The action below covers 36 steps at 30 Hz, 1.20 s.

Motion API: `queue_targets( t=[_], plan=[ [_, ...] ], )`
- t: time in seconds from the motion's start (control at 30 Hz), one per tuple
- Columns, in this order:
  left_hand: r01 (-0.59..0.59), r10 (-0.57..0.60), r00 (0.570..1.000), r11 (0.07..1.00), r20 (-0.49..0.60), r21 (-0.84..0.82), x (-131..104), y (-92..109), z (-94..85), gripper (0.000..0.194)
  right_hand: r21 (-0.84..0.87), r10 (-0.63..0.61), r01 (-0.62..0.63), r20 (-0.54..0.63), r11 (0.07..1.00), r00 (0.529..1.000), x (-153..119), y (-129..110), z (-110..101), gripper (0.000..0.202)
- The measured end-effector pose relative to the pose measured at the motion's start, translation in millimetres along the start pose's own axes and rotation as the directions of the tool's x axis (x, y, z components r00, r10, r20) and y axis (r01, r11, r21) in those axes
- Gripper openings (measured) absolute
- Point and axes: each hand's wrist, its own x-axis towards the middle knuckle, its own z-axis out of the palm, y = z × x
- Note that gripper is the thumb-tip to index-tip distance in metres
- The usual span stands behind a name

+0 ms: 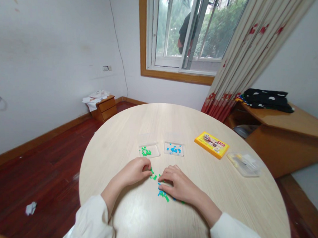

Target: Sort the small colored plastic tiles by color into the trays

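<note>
My left hand (137,170) is curled near the middle of the table, thumb and forefinger closed at a small green plastic piece (151,171). My right hand (177,182) bends over a loose pile of blue and green pieces (162,194). A bit of blue shows between its thumb and forefinger tips; the palm hides part of the pile. Between both hands lie a few green pieces (154,177). Beyond them stand two shallow clear trays: the left tray (157,155) holds green pieces (145,151), and the right tray (179,155) holds blue pieces (174,149).
A yellow box (211,145) lies flat to the right of the trays. Beside it is a clear plastic case (245,164) with pale yellow pieces inside. The round table (143,220) stands near a wooden cabinet (278,133) and a curtain (241,56). Outside the window is a person (185,33).
</note>
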Motion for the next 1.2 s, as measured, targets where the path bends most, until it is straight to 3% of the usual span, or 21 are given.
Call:
queue_targets(
  t=[0.23,0.73,0.93,1.2],
  plan=[
    [0.064,-0.062,0.991,0.998,-0.116,0.015,0,-4,-0.5,0.009,-0.094,-0.025,0.025,0.003,0.995,1.0,-1,-7,5,0.015],
    [0.059,-0.054,0.992,0.997,-0.116,0.042,0,-5,1.7,0.011,-0.135,-0.017,0.024,0.05,0.991,0.999,-1,-8,3,0.011],
    [0.06,-0.055,0.992,0.997,-0.113,0.045,0,-4,1.0,0.011,-0.09,-0.081,0.089,0.079,0.992,0.994,-3,-6,-3,0.02],
    [0.059,-0.054,0.992,0.997,-0.114,0.041,-1,-3,-0.3,0.012,-0.046,-0.074,0.079,0.097,0.996,0.992,-4,-8,-4,0.014]
  ],
)
